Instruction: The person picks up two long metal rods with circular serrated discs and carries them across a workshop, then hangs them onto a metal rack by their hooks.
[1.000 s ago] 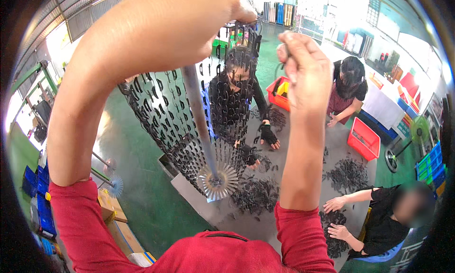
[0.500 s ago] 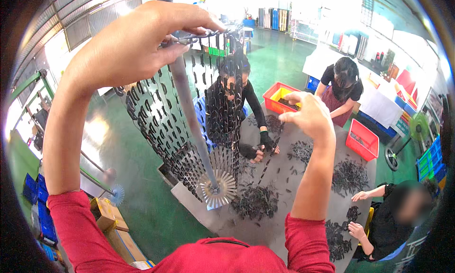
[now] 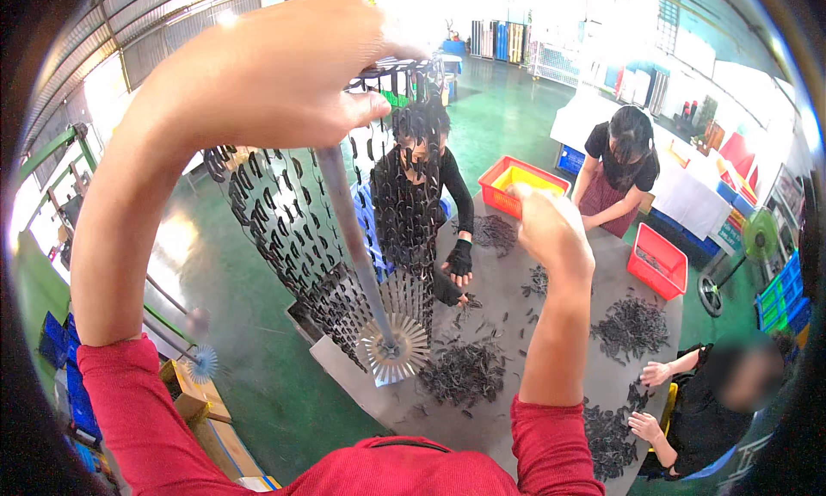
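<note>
A tall rack stands in front of me, with a grey centre pole (image 3: 351, 221), a slotted metal disc (image 3: 391, 348) low down, and strands of small black curved pieces (image 3: 274, 210) hanging around it. My left hand (image 3: 275, 74) is at the rack's top rim, fingers curled over it and thumb below. Those fingertips are partly washed out by glare and motion. My right hand (image 3: 557, 236) is raised over the table, fingers drawn together; what they hold, if anything, is hidden. Below the hands, a pile of black pieces (image 3: 463, 371) lies beside the disc.
On the grey table (image 3: 508, 393) lie more black heaps (image 3: 631, 326). A red basket with a yellow inner tray (image 3: 499, 184) and another red basket (image 3: 658, 259) stand at its edge. Three co-workers sit or stand around it. A green fan (image 3: 759, 234) is at right, cardboard boxes (image 3: 215, 440) at lower left.
My left hand has shifted right along the top rim. The right hand has closed and turned, lowering slightly; the strand that hung below it no longer shows. The far co-worker's hands moved apart.
</note>
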`<move>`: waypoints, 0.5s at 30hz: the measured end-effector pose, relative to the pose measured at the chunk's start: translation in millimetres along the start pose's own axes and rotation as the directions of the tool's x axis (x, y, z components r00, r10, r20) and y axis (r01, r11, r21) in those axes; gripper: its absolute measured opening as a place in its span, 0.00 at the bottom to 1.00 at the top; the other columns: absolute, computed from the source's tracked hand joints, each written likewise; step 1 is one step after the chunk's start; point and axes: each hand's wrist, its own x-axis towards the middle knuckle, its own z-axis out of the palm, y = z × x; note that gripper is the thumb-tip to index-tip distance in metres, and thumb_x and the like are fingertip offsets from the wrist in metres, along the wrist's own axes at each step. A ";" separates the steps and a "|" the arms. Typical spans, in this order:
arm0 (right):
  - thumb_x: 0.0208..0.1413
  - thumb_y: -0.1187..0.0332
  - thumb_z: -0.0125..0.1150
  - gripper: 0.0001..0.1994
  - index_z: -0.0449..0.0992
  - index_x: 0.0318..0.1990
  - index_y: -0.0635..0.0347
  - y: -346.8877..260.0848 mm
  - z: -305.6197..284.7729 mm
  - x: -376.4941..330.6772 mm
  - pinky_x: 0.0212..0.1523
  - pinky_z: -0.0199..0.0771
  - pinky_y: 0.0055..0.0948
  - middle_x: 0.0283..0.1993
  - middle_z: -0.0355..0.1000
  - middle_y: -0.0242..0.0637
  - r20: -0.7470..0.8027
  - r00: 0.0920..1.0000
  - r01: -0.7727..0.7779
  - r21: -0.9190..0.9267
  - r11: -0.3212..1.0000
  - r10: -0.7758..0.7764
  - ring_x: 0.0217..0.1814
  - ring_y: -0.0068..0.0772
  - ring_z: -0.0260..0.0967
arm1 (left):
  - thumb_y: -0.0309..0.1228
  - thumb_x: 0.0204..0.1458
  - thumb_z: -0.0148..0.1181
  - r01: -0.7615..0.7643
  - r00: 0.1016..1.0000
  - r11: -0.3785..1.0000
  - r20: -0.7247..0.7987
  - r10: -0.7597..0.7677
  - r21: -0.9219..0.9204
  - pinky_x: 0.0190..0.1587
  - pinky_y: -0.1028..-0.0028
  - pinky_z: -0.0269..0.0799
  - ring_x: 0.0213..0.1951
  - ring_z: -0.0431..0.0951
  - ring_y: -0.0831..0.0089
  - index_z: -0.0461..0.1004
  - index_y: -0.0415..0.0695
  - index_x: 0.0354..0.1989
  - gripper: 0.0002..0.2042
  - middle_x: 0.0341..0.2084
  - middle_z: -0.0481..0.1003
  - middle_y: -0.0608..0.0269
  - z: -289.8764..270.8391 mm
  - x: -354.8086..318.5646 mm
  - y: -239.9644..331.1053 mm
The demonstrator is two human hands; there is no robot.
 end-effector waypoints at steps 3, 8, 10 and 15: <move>0.47 0.75 0.55 0.10 0.74 0.39 0.61 -45.8 -47.2 34.1 0.33 0.70 0.31 0.32 0.74 0.42 -0.154 0.981 0.042 0.763 0.645 0.119 0.31 0.36 0.72 | 0.25 0.42 0.57 0.065 0.998 0.997 0.014 -0.066 0.040 0.50 0.63 0.65 0.45 0.71 0.53 0.70 0.37 0.46 0.19 0.43 0.71 0.49 6.9 -2.8 -2.7; 0.48 0.67 0.59 0.10 0.74 0.35 0.62 -97.2 -72.1 54.1 0.30 0.70 0.34 0.30 0.74 0.42 -0.268 0.917 0.083 0.851 0.518 0.295 0.26 0.38 0.72 | 0.24 0.42 0.58 0.144 0.990 0.987 -0.001 -0.144 0.072 0.50 0.64 0.65 0.46 0.71 0.52 0.72 0.37 0.43 0.17 0.44 0.71 0.49 13.4 -7.1 -4.2; 0.48 0.66 0.59 0.09 0.74 0.33 0.62 -107.5 -61.6 59.5 0.29 0.69 0.36 0.27 0.74 0.43 -0.267 0.890 0.064 0.876 0.477 0.370 0.26 0.44 0.72 | 0.23 0.41 0.58 0.117 0.992 0.990 -0.060 -0.113 0.074 0.50 0.64 0.65 0.45 0.71 0.52 0.72 0.36 0.43 0.17 0.44 0.71 0.49 15.9 -8.6 -4.8; 0.49 0.68 0.57 0.07 0.72 0.32 0.62 -119.2 -58.4 63.7 0.27 0.68 0.38 0.25 0.73 0.43 -0.300 0.841 0.045 0.867 0.496 0.450 0.25 0.47 0.72 | 0.20 0.40 0.57 0.188 0.977 0.982 -0.097 -0.189 -0.021 0.46 0.65 0.69 0.42 0.73 0.52 0.72 0.37 0.43 0.17 0.43 0.71 0.50 13.0 -6.1 -0.9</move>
